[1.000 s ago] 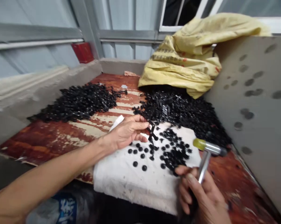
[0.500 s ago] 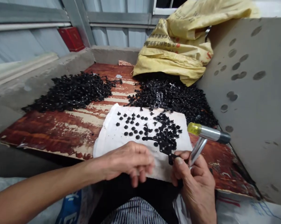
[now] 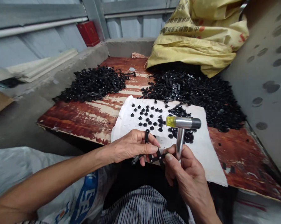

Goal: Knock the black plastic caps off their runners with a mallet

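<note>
Between my hands, above the cloth's near edge, is a black jointed linkage part [image 3: 159,157] with small shiny rivets. My left hand [image 3: 135,145] is closed on its left side, with arms of the part sticking out past the fingers. My right hand [image 3: 187,165] pinches the part's right end between thumb and forefinger. The same hand keeps a small hammer [image 3: 185,123] in its grip, its metal handle upright, its head with a yellow face to the left and a dark one to the right. Small black round-based pegs [image 3: 145,124] lie spread on the white cloth [image 3: 124,124].
A heap of black parts [image 3: 93,84] lies at the left of the worn red board [image 3: 67,116]. Another heap [image 3: 201,93] spills from a yellow sack [image 3: 196,49] at the back right. A spotted pale panel [image 3: 259,90] bounds the right side; a red box [image 3: 88,33] stands at back left.
My left hand has moved right and taken hold of the black linkage part, which has left the pegs on the cloth. The hammer has shifted left with my right hand. The view has turned.
</note>
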Motion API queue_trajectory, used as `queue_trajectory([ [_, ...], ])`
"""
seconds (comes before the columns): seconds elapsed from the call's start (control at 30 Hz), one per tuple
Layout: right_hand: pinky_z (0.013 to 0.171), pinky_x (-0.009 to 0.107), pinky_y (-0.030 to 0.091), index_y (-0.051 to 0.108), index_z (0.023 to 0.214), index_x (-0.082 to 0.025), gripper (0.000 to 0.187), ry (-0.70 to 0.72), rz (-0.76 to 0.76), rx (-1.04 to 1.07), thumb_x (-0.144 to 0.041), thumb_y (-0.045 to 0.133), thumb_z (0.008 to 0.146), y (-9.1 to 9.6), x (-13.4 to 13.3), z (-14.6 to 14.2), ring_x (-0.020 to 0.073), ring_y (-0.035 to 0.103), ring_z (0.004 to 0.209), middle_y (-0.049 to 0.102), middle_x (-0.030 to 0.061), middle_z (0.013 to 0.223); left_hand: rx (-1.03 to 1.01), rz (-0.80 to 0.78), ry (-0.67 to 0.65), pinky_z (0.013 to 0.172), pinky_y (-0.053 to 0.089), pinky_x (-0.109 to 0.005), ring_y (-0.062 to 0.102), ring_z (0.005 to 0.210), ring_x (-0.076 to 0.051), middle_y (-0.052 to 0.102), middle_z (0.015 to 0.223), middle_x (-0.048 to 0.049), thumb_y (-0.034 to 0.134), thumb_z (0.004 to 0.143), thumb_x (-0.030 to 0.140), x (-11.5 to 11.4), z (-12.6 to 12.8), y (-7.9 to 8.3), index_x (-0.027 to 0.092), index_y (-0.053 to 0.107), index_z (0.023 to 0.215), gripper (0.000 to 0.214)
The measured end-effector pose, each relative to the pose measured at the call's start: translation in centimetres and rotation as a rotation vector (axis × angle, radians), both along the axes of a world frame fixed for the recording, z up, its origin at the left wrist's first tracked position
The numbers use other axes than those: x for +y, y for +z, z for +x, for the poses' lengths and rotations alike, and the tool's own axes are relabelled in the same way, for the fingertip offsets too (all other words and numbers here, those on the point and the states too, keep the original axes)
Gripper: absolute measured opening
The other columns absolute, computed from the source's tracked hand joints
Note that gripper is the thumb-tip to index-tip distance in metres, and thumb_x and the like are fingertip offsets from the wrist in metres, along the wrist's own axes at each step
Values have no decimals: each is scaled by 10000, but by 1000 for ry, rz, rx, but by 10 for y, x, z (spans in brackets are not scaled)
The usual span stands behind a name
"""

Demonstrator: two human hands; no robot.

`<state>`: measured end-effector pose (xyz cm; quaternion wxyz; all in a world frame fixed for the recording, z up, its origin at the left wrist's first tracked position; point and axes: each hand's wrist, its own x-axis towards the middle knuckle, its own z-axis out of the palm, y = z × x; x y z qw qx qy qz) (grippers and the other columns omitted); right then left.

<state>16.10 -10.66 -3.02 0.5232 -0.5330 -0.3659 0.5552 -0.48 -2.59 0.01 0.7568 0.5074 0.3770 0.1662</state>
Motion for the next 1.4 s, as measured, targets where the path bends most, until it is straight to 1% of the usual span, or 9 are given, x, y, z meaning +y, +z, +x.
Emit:
queue_trajectory([
  [0.13, 317, 173, 302, 529, 860, -227, 318, 65, -31, -21, -510, 667, 815, -1, 7, -7, 59, 336, 359, 420, -105, 510, 19, -65, 64, 462, 489, -219, 596, 536, -107, 628, 665, 4, 800, 665, 504, -7, -4, -1, 146, 591, 889, 471],
  [0.33, 341, 169, 315, 531, 818, -217, 284, 55, 18, -41, -466, 667, 815, 1, 17, -14, 53, 366, 384, 433, -97, 543, 70, -26, 177, 489, 507, -205, 614, 547, -103, 600, 611, 33, 780, 713, 402, -14, -11, 0, 162, 554, 856, 360],
  [0.5, 303, 171, 313, 518, 809, -218, 307, 30, 2, -17, -475, 684, 789, 0, 21, -18, 45, 351, 345, 436, -103, 552, -3, -141, 310, 435, 495, -218, 603, 500, -91, 656, 771, -2, 784, 673, 348, -13, -15, -1, 165, 535, 822, 343],
  [0.67, 302, 168, 321, 518, 799, -218, 292, 27, -1, -10, -457, 687, 796, 2, 22, -23, 43, 356, 342, 457, -99, 548, -31, -309, 293, 343, 265, -136, 356, 367, 1, 560, 636, 61, 789, 644, 286, -9, -12, 3, 156, 569, 832, 316],
  [0.8, 303, 173, 329, 544, 803, -215, 296, 43, 5, -12, -470, 693, 791, 3, 22, -19, 52, 362, 352, 449, -95, 532, 39, -234, 277, 356, 182, -131, 296, 352, 3, 423, 475, 110, 840, 617, 297, -5, -13, 3, 147, 580, 790, 346],
  [1.0, 320, 176, 369, 624, 894, -210, 279, -91, 36, -77, -464, 702, 810, -5, 17, 6, 81, 427, 395, 475, -74, 524, 142, -191, 390, 333, 139, -137, 304, 321, 16, 667, 620, -26, 830, 625, 207, 17, -24, 2, 141, 533, 702, 314],
  [1.1, 318, 181, 385, 621, 888, -216, 282, -179, 46, -23, -439, 748, 772, -8, 15, 14, 80, 448, 428, 550, -43, 625, 176, -251, 369, 323, 134, -128, 301, 311, 15, 677, 597, -57, 795, 655, 148, 27, -25, 0, 127, 539, 670, 257],
  [1.2, 304, 187, 378, 616, 896, -216, 284, -193, 43, 0, -422, 758, 761, -10, 14, 17, 77, 449, 429, 589, -20, 702, 193, -297, 380, 313, 133, -117, 285, 306, 21, 672, 577, -66, 778, 668, 113, 31, -23, -1, 116, 545, 644, 234],
  [1.4, 330, 192, 369, 620, 928, -216, 246, -150, 34, -53, -415, 707, 812, -15, 12, 17, 81, 429, 425, 569, -31, 639, 210, -315, 417, 297, 140, -109, 265, 300, 27, 675, 573, -78, 750, 704, 78, 32, -22, 0, 101, 562, 613, 210],
])
